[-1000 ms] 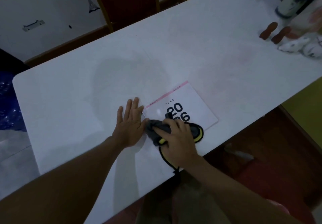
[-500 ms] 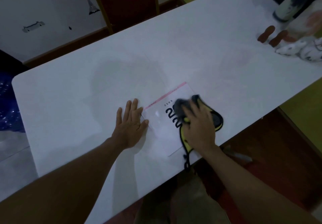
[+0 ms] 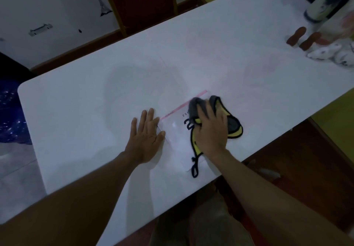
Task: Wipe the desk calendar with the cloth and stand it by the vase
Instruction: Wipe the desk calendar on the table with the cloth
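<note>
The white desk calendar lies flat near the table's front edge, a pink strip along its far side and black digits partly covered. My right hand presses a grey and yellow cloth onto the calendar's upper right part. My left hand rests flat with spread fingers on the table, touching the calendar's left edge. The vase, white with dark markings, stands at the far right corner, partly cut off by the frame.
The white table runs diagonally across the view. Two brown oblong objects and white patterned items lie near the vase. A red chair back stands behind the table. A blue bag is at the left.
My right hand has slid the cloth from the calendar's near left part up and to the right across it. My left hand has stayed flat at the left edge.
</note>
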